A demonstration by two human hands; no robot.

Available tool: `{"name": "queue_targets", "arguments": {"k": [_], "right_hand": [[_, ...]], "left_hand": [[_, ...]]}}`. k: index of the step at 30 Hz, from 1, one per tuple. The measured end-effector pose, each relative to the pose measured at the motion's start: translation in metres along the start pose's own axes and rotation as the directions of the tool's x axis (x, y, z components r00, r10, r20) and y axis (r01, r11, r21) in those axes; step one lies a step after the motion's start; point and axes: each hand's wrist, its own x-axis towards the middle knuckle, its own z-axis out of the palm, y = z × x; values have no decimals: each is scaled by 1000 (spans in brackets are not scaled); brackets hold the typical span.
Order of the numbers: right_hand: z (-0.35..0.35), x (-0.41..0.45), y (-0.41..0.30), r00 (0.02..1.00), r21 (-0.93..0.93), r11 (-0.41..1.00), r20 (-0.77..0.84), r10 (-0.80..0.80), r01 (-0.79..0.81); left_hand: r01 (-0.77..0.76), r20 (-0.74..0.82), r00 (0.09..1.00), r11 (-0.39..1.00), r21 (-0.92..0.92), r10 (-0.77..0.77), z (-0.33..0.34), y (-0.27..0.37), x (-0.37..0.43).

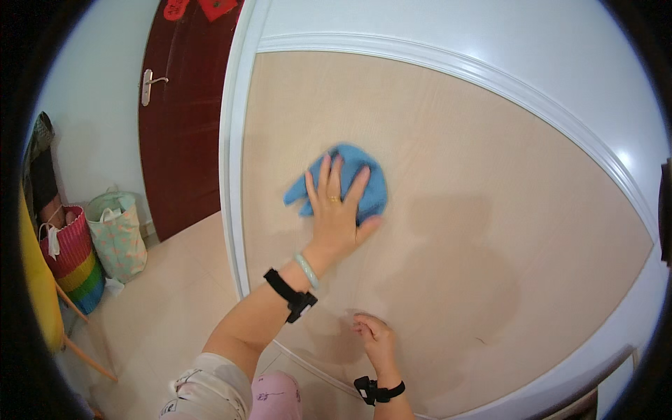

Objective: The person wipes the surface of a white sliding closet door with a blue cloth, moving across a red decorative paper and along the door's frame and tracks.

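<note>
My left hand (336, 210) lies with fingers spread over a blue cloth (374, 191), pressing it against a pale wood-grain panel (446, 147). One corner of the cloth sticks out to the left. A ring is on a finger, and a pale bangle (306, 270) and a black strap (291, 298) circle that wrist. Lower down, my right hand (377, 338) is close to the same panel with its fingers curled in and nothing visible in them. Whether it touches the surface I cannot tell. Another black strap (379, 391) is around the right wrist.
White moulding (378, 44) frames the panel. To the left are a dark red door (184, 131) with a lever handle (155, 81), a striped woven bag (73, 252), a patterned fabric bag (119, 241) and a yellow chair (39, 283) with wooden legs. A dark mark (481, 341) shows low on the panel.
</note>
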Motion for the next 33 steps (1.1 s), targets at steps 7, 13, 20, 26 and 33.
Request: {"name": "queue_targets", "arguments": {"k": [7, 13, 20, 26, 33], "right_hand": [[-6, -10, 7, 999, -24, 999, -11, -43, 43], [-9, -27, 3, 998, -63, 997, -37, -47, 45], [-24, -22, -16, 992, -70, 994, -92, -92, 86], [-41, -19, -49, 951, -42, 990, -275, -142, 136], [-57, -22, -70, 868, -240, 949, -402, -291, 206]], "left_hand": [[-146, 187, 971, 989, -13, 146, 7, 18, -87], [-134, 190, 972, 990, -34, 138, 3, 30, -50], [-177, 35, 983, 978, -110, 182, 15, 72, 49], [-261, 23, 965, 964, -43, 262, 36, 86, 15], [-277, 238, 921, 948, -156, 308, 35, 104, -88]]}}
